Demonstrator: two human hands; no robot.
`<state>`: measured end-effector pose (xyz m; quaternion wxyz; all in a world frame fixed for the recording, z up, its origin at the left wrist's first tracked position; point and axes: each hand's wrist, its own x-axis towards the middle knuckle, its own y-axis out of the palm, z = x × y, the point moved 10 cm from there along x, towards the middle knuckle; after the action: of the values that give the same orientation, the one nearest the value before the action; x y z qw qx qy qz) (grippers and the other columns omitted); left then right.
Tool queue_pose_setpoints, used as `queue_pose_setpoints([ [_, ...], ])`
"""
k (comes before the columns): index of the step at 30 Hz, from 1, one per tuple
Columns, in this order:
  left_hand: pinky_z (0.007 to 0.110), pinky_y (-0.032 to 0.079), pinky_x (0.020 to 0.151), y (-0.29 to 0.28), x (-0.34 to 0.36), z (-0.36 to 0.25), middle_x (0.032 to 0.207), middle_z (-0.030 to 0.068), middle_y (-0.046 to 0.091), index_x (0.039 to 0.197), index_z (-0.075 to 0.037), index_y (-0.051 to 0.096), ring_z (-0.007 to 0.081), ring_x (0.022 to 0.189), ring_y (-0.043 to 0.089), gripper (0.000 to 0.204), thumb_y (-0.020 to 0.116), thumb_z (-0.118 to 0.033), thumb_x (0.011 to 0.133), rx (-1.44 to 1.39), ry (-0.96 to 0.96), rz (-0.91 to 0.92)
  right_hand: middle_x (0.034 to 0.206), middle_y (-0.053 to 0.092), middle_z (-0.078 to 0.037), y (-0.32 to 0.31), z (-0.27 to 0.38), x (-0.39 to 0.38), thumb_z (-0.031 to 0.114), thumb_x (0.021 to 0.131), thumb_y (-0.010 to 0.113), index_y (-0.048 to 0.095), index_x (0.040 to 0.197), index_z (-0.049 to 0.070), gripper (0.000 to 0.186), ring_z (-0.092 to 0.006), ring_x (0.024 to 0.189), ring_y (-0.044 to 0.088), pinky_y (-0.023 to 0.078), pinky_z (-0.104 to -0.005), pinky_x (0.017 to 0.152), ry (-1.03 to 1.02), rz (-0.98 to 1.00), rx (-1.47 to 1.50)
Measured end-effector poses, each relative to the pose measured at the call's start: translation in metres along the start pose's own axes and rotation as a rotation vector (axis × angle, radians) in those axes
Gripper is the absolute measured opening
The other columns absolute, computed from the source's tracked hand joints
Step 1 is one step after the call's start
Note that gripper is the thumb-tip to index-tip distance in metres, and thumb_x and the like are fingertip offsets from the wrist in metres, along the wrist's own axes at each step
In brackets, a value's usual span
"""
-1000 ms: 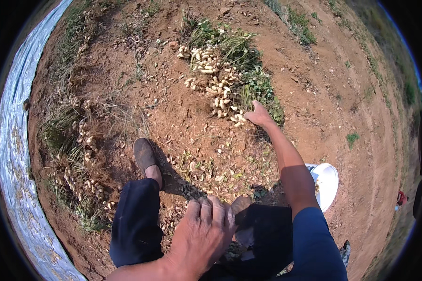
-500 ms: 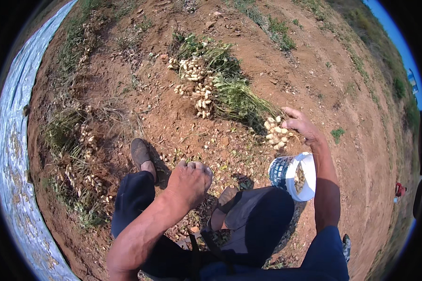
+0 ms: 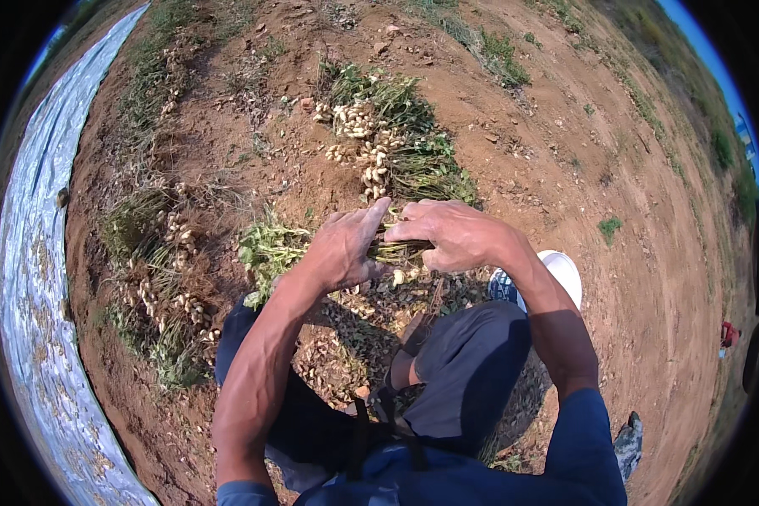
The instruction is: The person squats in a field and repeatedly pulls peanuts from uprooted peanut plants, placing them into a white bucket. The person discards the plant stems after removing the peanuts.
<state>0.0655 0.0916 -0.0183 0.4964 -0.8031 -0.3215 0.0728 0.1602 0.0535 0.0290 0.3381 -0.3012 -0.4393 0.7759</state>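
We're likely orienting plant [image 3: 270, 248] mid-frame; left hand [image 3: 343, 250], right hand [image 3: 460, 237] half-curled at it, can't tell grip; next needs steady hold

Between my left hand [image 3: 343, 250] and right hand [image 3: 454, 235], plant stems [image 3: 403, 251] fill the gap. Ahead, heaped peanut plants [image 3: 434, 164] block me; the white bucket [image 3: 567, 274] stands beyond my right forearm [image 3: 557, 333]. Past it, bare soil [image 3: 662, 278] lies open toward its right edge.

Sideways leafy peanut plant [image 3: 271, 250], pods [image 3: 399, 277] apparently half-hidden
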Motion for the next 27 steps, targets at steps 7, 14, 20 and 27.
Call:
queue_pose_setpoints([
  [7, 0.039, 0.051, 0.064, -0.019, -0.009, 0.07, 0.079, 0.0102, 0.068, 0.105, 0.0, 0.067, 0.0202, 0.069, 0.064, 0.035, 0.082, -0.026, 0.085, -0.599, -0.563, -0.167, 0.128, 0.062, -0.015, -0.082, 0.052, -0.012, 0.001, 0.08, 0.071, 0.069, 0.116, 0.004, 0.037, -0.0326, 0.117, 0.061, 0.053, -0.0443, 0.097, -0.011, -0.885, -0.313],
  [14, 0.028, 0.05, 0.054, 0.001, -0.013, 0.078, 0.082, 0.0049, 0.066, 0.105, 0.001, 0.061, 0.0108, 0.065, 0.06, 0.024, 0.077, -0.01, 0.09, -0.92, -0.65, -0.36, 0.088, 0.068, -0.006, 0.013, -0.024, 0.02, 0.048, 0.095, 0.072, 0.069, 0.104, 0.0, 0.049, -0.0131, 0.079, 0.061, 0.05, -0.0314, 0.071, 0.376, -0.453, 0.81],
  [20, 0.047, 0.054, 0.082, 0.034, -0.004, 0.041, 0.1, 0.0248, 0.069, 0.11, 0.002, 0.056, 0.036, 0.097, 0.07, 0.042, 0.079, -0.022, 0.085, -0.558, -0.47, -0.158, 0.078, 0.054, -0.005, 0.099, -0.089, 0.037, 0.054, 0.086, 0.081, 0.061, 0.094, -0.007, 0.064, -0.0146, 0.074, 0.053, 0.047, -0.0319, 0.066, 0.66, -0.575, 1.289],
  [27, 0.038, 0.055, 0.095, -0.015, 0.005, 0.034, 0.122, 0.0228, 0.069, 0.134, 0.01, 0.057, 0.0261, 0.11, 0.068, 0.068, 0.079, -0.035, 0.088, -0.877, -0.49, -0.202, 0.077, 0.053, -0.01, 0.066, -0.116, 0.02, 0.046, 0.094, 0.07, 0.054, 0.083, -0.003, 0.052, -0.017, 0.071, 0.051, 0.043, -0.0384, 0.057, 0.601, -0.787, 1.024],
])
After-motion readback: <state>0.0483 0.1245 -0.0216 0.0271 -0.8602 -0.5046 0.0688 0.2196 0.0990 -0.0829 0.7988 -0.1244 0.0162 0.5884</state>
